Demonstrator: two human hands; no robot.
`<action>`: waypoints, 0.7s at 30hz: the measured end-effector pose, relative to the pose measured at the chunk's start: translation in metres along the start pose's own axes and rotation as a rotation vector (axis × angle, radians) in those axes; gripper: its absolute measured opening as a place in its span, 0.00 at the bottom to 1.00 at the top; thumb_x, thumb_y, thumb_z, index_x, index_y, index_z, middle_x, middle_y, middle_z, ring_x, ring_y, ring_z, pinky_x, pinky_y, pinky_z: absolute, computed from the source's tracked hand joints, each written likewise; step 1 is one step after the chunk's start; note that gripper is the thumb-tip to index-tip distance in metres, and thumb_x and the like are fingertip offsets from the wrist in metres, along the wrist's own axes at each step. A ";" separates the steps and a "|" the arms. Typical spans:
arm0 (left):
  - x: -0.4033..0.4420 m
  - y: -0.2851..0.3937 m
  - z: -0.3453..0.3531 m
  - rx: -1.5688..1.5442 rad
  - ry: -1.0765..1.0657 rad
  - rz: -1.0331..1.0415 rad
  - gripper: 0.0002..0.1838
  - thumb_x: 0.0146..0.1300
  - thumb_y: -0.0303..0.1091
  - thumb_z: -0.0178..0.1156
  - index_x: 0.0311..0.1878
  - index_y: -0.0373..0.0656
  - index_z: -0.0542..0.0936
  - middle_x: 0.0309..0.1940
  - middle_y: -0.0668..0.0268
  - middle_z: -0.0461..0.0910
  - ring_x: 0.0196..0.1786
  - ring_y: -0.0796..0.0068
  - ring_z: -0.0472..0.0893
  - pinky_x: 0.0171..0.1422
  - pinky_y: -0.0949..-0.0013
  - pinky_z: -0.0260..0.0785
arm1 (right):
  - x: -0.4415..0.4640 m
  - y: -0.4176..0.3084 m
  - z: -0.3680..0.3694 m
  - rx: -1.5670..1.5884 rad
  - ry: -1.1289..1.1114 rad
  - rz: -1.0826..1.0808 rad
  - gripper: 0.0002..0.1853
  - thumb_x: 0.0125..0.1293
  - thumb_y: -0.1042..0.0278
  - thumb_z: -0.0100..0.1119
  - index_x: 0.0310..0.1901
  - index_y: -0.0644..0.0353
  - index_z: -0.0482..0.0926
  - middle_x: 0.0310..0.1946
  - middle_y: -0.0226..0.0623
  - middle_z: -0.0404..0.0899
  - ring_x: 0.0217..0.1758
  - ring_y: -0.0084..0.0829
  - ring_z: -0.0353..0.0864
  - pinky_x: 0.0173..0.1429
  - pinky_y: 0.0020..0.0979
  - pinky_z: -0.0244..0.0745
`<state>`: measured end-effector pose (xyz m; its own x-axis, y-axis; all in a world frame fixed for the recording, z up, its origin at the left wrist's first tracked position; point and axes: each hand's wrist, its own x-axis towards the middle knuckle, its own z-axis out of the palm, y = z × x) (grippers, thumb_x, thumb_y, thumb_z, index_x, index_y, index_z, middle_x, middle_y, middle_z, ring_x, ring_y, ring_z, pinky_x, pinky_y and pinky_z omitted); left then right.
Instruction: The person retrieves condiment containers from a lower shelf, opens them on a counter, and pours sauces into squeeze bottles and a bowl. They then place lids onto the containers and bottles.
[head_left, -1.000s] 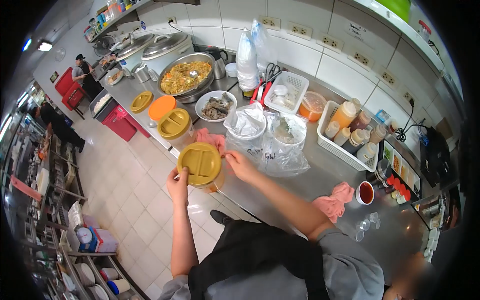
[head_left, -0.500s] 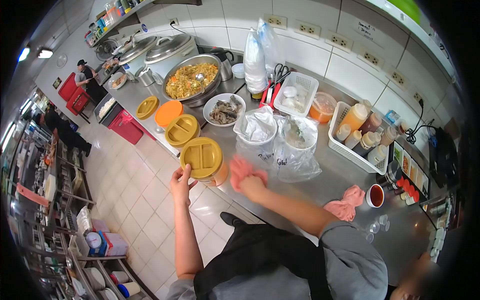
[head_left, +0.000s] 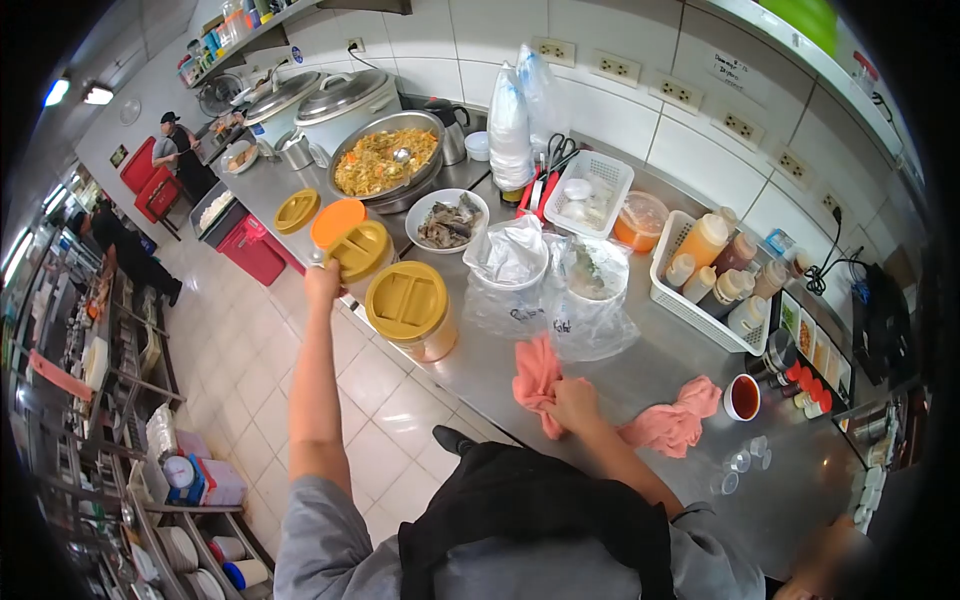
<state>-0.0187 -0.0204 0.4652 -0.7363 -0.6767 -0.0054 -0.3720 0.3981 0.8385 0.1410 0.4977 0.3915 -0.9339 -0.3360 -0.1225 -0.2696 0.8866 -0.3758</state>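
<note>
My left hand [head_left: 323, 283] is closed on the rim of the farther gold-lidded jar [head_left: 357, 253]. A second gold-lidded jar [head_left: 409, 302] stands nearer, at the counter's front edge, with no hand on it. My right hand [head_left: 574, 403] is closed round a pink cloth [head_left: 538, 379] on the steel counter. Another crumpled pink cloth [head_left: 676, 416] lies to its right. Beyond the jars are an orange lid [head_left: 338, 222] and a gold lid [head_left: 297, 211]. Two plastic-lined tubs [head_left: 508, 256] [head_left: 597, 276] stand behind the held cloth.
At the back are a noodle bowl [head_left: 386, 160], a bowl of grey pieces [head_left: 447, 220] and a basket of sauce bottles [head_left: 715, 270]. A red sauce bowl [head_left: 742, 397] and small clear cups [head_left: 738, 461] sit right. Two people [head_left: 184, 157] [head_left: 131, 254] stand far left.
My left hand has moved from the nearer jar to the farther one. My right hand has drawn the pink cloth toward the right and nearer to me, away from the jars.
</note>
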 end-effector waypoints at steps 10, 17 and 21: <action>-0.017 0.196 -0.176 -0.250 -0.304 0.183 0.26 0.75 0.50 0.52 0.53 0.32 0.80 0.29 0.58 0.85 0.25 0.73 0.85 0.30 0.75 0.80 | -0.011 0.009 -0.045 0.390 -0.144 -0.151 0.19 0.61 0.51 0.70 0.47 0.55 0.87 0.37 0.42 0.84 0.40 0.45 0.82 0.49 0.46 0.76; -0.034 0.268 -0.178 -0.522 -0.575 0.308 0.17 0.79 0.43 0.49 0.56 0.41 0.79 0.38 0.64 0.86 0.32 0.74 0.86 0.34 0.73 0.83 | -0.018 0.038 -0.003 0.175 0.068 -0.486 0.14 0.62 0.56 0.67 0.44 0.55 0.86 0.37 0.41 0.83 0.41 0.48 0.81 0.47 0.45 0.77; -0.035 0.300 -0.167 -0.602 -0.712 0.315 0.16 0.79 0.42 0.49 0.55 0.41 0.78 0.38 0.64 0.86 0.32 0.74 0.86 0.34 0.72 0.83 | -0.029 0.043 -0.017 0.278 -0.099 -0.338 0.13 0.62 0.59 0.67 0.43 0.57 0.87 0.38 0.41 0.84 0.42 0.48 0.81 0.50 0.45 0.77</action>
<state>-0.0105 0.0191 0.8081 -0.9944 0.0164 0.1043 0.1040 -0.0195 0.9944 0.1530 0.5509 0.3948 -0.7737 -0.6328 -0.0324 -0.4697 0.6071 -0.6409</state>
